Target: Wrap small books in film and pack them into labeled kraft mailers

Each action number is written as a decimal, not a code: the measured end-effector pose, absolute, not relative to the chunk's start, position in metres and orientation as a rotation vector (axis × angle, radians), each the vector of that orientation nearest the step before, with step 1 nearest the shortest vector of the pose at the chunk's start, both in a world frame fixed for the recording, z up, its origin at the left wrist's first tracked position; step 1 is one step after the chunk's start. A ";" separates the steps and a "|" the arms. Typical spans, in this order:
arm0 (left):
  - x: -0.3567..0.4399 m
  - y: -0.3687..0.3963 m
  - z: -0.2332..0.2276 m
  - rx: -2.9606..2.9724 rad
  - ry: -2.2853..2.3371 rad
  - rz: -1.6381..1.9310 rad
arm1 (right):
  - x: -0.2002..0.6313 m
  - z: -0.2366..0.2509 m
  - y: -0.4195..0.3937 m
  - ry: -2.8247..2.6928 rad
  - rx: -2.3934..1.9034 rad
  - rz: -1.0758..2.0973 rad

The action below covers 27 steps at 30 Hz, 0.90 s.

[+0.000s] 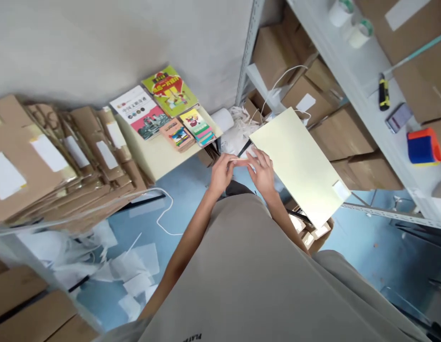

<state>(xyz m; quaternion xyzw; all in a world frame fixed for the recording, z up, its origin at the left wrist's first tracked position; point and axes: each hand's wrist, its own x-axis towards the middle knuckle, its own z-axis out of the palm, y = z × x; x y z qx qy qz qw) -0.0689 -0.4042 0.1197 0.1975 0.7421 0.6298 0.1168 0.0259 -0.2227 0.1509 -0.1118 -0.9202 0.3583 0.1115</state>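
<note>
- Hands meet just beside the near-left corner of the pale yellow rectangular board (299,164), which lies flat on a surface and serves as the landmark here.
- The left hand (221,172) has its fingers (230,160) curled and pinched on one end of a small white strip of paper (246,163), at the board's left edge.
- The right hand (263,172) rests over the board's near-left corner, fingers (258,156) bent and closed on the other end of the same strip; how firm the grip is cannot be told.
- The strip itself sits between the two hands, touching the board's left edge, and is mostly hidden by the fingers.
- A small white label (340,190) sits on the board's near-right corner.
- Left of the board, across a gap of blue floor (186,190), stands a low pale surface (159,152) carrying several colourful picture books (170,90), laid side by side and in small stacks.
- Further left of the board, flattened brown cardboard mailers with white labels (63,156) lean in an overlapping pile.
- Beyond the board's far edge lie a white roll (223,119) and a heap of loose white paper strips (244,123).
- Right of the board runs a grey metal shelf (359,85) bearing a black-and-yellow utility knife (384,93), a small purple phone (399,117), an orange-and-blue tape dispenser (423,146) and two rolls of tape (350,21).
- Brown cardboard boxes (349,137) sit under that shelf, behind the board.
- White paper scraps (131,270) litter the floor, well to the left of the board and nearer the person.
</note>
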 end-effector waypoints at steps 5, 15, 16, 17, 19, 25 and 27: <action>-0.063 -0.366 0.138 0.798 2.202 1.714 | 0.047 0.145 -0.193 -2.566 -0.567 1.133; -0.046 -0.235 0.122 0.517 1.888 1.763 | 0.074 0.150 -0.095 -1.304 -1.047 1.808; -0.043 -0.221 0.122 0.497 1.837 1.760 | 0.077 0.151 -0.084 -1.268 -1.050 1.822; -0.039 -0.206 0.121 0.474 1.790 1.769 | 0.080 0.151 -0.073 -1.240 -1.052 1.836; -0.032 -0.180 0.120 0.430 1.706 1.810 | 0.086 0.148 -0.052 -1.195 -1.064 1.854; -0.020 -0.134 0.111 0.372 1.635 1.873 | 0.102 0.135 -0.005 -1.168 -1.121 1.871; -0.020 -0.127 0.111 0.354 1.631 1.879 | 0.104 0.132 0.003 -1.180 -1.110 1.890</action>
